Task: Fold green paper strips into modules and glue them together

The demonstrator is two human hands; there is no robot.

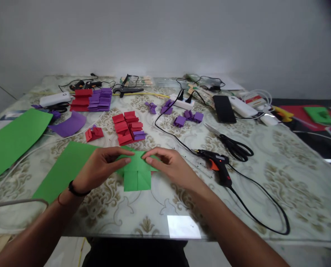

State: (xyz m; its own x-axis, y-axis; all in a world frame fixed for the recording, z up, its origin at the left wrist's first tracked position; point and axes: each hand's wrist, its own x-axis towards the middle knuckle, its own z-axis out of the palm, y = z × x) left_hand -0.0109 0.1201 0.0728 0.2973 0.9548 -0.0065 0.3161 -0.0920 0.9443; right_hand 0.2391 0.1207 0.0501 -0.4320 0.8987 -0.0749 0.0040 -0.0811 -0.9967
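Note:
A small folded green paper piece [137, 174] lies on the table in front of me. My left hand [100, 167] pinches its upper left edge with thumb and fingers closed. My right hand [169, 165] pinches the upper right edge the same way. The fingertips of both hands nearly meet over the top fold. A larger green sheet [64, 168] lies under my left hand and wrist.
A black glue gun [218, 165] with its cable lies right of my hands, scissors [232, 144] beyond it. Red folded pieces [125, 128] and purple ones [100, 99] sit further back. Another green sheet [12, 139] lies at left. A phone [223, 108], power strip and chargers are at the back right.

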